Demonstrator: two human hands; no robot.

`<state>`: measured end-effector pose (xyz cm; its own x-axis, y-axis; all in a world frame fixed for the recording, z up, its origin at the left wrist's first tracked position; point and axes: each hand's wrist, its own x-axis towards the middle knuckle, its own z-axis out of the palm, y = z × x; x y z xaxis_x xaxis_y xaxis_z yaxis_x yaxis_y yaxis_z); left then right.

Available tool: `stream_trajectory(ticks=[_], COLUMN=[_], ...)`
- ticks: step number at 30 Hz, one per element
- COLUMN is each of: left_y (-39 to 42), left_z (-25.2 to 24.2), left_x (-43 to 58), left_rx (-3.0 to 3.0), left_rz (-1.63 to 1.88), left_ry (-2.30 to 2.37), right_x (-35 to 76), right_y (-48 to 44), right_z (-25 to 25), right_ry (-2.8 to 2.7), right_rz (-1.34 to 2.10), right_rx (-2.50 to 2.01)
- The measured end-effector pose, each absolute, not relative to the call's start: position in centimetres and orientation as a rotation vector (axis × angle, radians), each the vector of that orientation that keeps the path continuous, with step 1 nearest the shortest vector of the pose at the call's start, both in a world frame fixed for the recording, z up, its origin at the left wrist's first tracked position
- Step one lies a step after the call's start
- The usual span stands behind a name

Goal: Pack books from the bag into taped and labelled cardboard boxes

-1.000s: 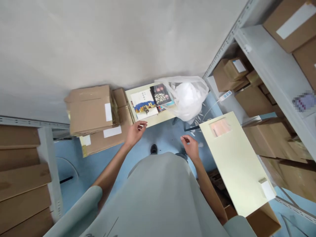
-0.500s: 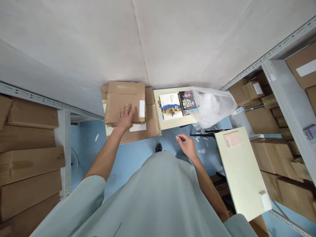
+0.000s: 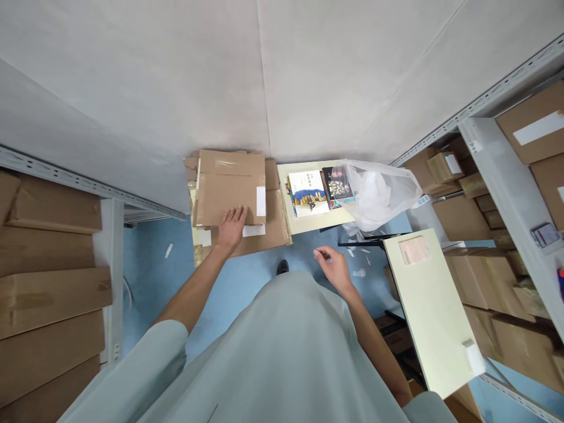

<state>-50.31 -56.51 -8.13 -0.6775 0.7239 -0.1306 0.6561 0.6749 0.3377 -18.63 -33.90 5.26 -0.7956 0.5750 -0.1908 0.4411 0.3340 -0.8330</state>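
My left hand lies on the front part of a flat brown cardboard package, its fingers outstretched on the top face. The package bears a white label at its right side. Beneath it is a stack of more flattened cardboard, with white labels partly covered. My right hand hangs in the air in front of the table, fingers curled in and nothing visible in them. Beyond it, a stack of books with a city-skyline cover and a dark-covered book lie side by side.
A translucent plastic bag with white stuff inside overlaps the dark book. To the right stands a cream side table with pink paper slips. Shelves of cardboard boxes flank both sides. Paper scraps lie on the blue floor.
The top package has slid slightly to the right over the stack, with my left hand still on it and a little lower. My right hand has hardly moved. The view has shifted slightly.
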Motion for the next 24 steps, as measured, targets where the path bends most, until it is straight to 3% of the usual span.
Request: stream_trajectory(ticks=[15,20,24], left_y=[-57.3,-56.6,-55.4], left_z=[-3.7,1.5,7.7], left_x=[-53.6,-52.5,-51.3], left_rx=[1.342,1.317,1.198], left_rz=[0.719,0.899,1.37], left_ry=[2.643,2.683,2.77], right_x=[-18.3,-17.6,-16.7], right_y=[-34.0,-33.4,-31.9], right_z=[6.7,7.0,7.5], right_ry=[-2.46,-2.449,-2.377], right_rz=[1.439,1.418,1.391], right_rx=[-0.872,-0.879,-0.902])
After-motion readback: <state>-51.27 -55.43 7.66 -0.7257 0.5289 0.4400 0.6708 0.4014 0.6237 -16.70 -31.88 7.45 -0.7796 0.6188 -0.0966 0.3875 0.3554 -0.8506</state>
